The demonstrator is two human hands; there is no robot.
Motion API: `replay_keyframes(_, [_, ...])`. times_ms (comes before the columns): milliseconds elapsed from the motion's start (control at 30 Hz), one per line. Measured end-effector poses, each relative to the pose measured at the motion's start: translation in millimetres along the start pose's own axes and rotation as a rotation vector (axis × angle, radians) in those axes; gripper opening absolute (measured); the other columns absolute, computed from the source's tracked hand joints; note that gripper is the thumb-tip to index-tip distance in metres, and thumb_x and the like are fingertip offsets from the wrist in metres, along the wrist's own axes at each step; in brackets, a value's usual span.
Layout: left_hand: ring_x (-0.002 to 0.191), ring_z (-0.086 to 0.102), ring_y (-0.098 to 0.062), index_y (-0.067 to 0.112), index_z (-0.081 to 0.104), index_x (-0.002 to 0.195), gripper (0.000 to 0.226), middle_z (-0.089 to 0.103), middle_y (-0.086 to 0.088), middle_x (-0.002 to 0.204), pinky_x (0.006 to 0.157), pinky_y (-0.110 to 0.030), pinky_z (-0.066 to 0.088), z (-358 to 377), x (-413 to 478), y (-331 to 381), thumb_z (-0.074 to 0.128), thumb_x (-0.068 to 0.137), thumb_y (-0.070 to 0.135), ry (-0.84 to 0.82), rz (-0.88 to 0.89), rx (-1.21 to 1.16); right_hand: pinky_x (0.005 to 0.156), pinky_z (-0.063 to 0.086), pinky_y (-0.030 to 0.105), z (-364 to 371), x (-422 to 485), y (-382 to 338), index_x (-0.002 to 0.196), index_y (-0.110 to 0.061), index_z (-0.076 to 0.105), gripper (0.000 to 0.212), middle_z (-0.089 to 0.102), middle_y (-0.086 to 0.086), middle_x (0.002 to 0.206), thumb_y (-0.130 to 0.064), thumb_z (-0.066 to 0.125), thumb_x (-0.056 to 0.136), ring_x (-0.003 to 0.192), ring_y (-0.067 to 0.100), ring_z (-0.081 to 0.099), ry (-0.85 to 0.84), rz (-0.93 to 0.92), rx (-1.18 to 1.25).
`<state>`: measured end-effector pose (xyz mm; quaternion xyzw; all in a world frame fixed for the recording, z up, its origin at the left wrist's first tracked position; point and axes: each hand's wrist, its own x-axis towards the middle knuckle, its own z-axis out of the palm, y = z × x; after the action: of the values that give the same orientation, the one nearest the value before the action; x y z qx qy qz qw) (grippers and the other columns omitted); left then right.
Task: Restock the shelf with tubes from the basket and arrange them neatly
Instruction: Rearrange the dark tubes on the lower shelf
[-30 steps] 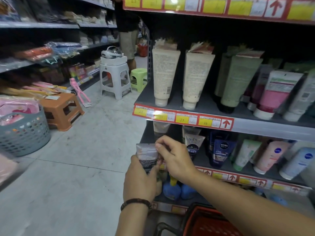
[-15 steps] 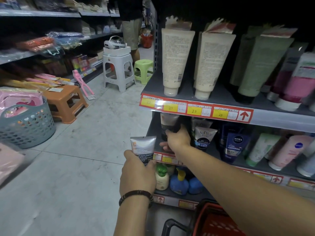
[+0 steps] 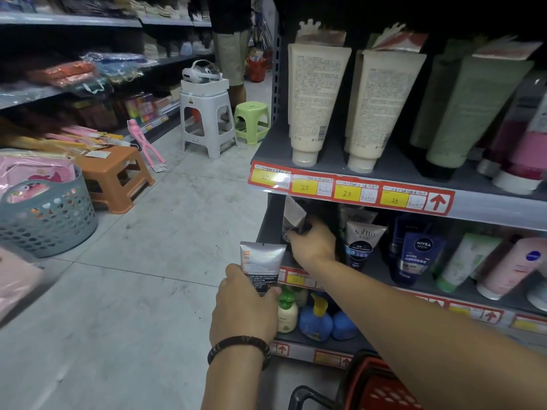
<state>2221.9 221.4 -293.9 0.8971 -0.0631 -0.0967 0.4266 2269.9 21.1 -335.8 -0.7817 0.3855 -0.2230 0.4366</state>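
Observation:
My left hand (image 3: 244, 309) grips a grey tube (image 3: 262, 263) upright in front of the shelf's left end. My right hand (image 3: 313, 245) reaches into the middle shelf (image 3: 381, 270) and is closed on another grey tube (image 3: 293, 217), tilted at the far left of that shelf. Beside it stand a Softto tube (image 3: 362, 244), a blue Nivea tube (image 3: 417, 255) and pale green and pink tubes. The red basket (image 3: 376, 386) sits at the bottom edge under my right forearm.
The upper shelf (image 3: 384, 167) holds tall cream tubes (image 3: 313, 105) and green ones. Pump bottles (image 3: 315, 318) fill the lower shelf. On the aisle floor stand a grey basket (image 3: 47, 220), an orange stool (image 3: 115, 176), a white stool (image 3: 207, 119) and a green stool (image 3: 251, 121). A person stands behind them.
My right hand left the tube in my left hand, reached into the middle shelf and took hold of a tube there. The view moved closer to the shelf.

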Motion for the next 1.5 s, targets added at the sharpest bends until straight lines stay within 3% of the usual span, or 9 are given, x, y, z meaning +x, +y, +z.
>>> replay_keyframes(167, [0.097,0.070,-0.028,0.029,0.048,0.112,0.048,0.068,0.002,0.110,0.086,-0.050,0.063,-2,1,2,0.085,0.087,0.048,0.007,0.000,0.001,0.085,0.064,0.042,8,-3,3,0.096,-0.029,0.061,0.038,0.069,-0.007,0.093,-0.053,0.089,0.086,0.094,0.025,0.073,0.031,-0.022,-0.062])
replay_keyframes(267, [0.097,0.070,-0.028,0.030,0.049,0.110,0.048,0.068,0.003,0.109,0.086,-0.049,0.062,-3,1,2,0.086,0.086,0.047,0.003,-0.005,-0.004,0.085,0.066,0.045,14,-2,4,0.108,-0.035,0.059,0.054,0.067,-0.004,0.107,-0.058,0.091,0.072,0.096,0.023,0.071,0.043,-0.040,-0.149])
replay_keyframes(467, [0.098,0.070,-0.029,0.030,0.049,0.112,0.047,0.068,0.003,0.109,0.087,-0.049,0.062,-4,0,4,0.086,0.086,0.046,0.002,-0.005,0.000,0.090,0.064,0.042,13,8,-2,0.104,-0.031,0.068,0.026,0.073,-0.005,0.103,-0.029,0.087,0.087,0.102,0.025,0.074,-0.071,-0.033,-0.083])
replay_keyframes(667, [0.095,0.071,-0.026,0.033,0.051,0.108,0.047,0.069,0.005,0.106,0.084,-0.047,0.062,-5,-1,4,0.086,0.081,0.048,-0.017,-0.010,0.018,0.084,0.060,0.035,19,8,-2,0.118,-0.024,0.059,0.067,0.067,0.002,0.115,-0.055,0.098,0.073,0.103,0.025,0.070,0.007,0.036,-0.166])
replay_keyframes(833, [0.096,0.070,-0.026,0.033,0.051,0.109,0.046,0.069,0.006,0.107,0.084,-0.045,0.062,-6,0,3,0.086,0.083,0.046,-0.026,-0.012,0.018,0.091,0.064,0.040,20,8,3,0.126,-0.019,0.059,0.060,0.067,0.009,0.126,-0.036,0.095,0.080,0.118,0.033,0.071,-0.008,0.035,-0.229])
replay_keyframes(1033, [0.096,0.070,-0.026,0.033,0.050,0.108,0.048,0.068,0.005,0.106,0.085,-0.046,0.062,-7,1,2,0.087,0.082,0.047,-0.031,-0.014,0.018,0.086,0.062,0.039,18,14,3,0.127,-0.016,0.064,0.067,0.073,0.011,0.127,-0.054,0.094,0.082,0.119,0.034,0.074,0.027,0.103,-0.251])
replay_keyframes(1267, [0.099,0.070,-0.027,0.034,0.051,0.110,0.048,0.069,0.006,0.109,0.086,-0.044,0.061,-5,2,3,0.089,0.082,0.045,-0.045,-0.023,0.004,0.087,0.064,0.040,12,14,0,0.122,-0.014,0.068,0.065,0.076,0.013,0.124,-0.058,0.093,0.082,0.116,0.034,0.076,0.030,0.117,-0.246])
replay_keyframes(1400, [0.098,0.070,-0.026,0.031,0.052,0.113,0.048,0.068,0.005,0.111,0.077,-0.037,0.054,-3,5,0,0.089,0.085,0.042,-0.046,-0.024,-0.008,0.089,0.063,0.041,10,9,1,0.122,-0.015,0.060,0.066,0.073,0.014,0.128,-0.052,0.096,0.082,0.119,0.036,0.074,0.010,0.100,-0.235])
replay_keyframes(1500, [0.098,0.069,-0.027,0.031,0.051,0.113,0.048,0.068,0.004,0.110,0.081,-0.040,0.058,-3,7,-1,0.089,0.085,0.043,-0.035,-0.021,0.007,0.098,0.061,0.046,9,-2,1,0.139,-0.010,0.049,0.073,0.066,0.018,0.137,-0.043,0.091,0.089,0.126,0.042,0.068,0.043,0.076,-0.228])
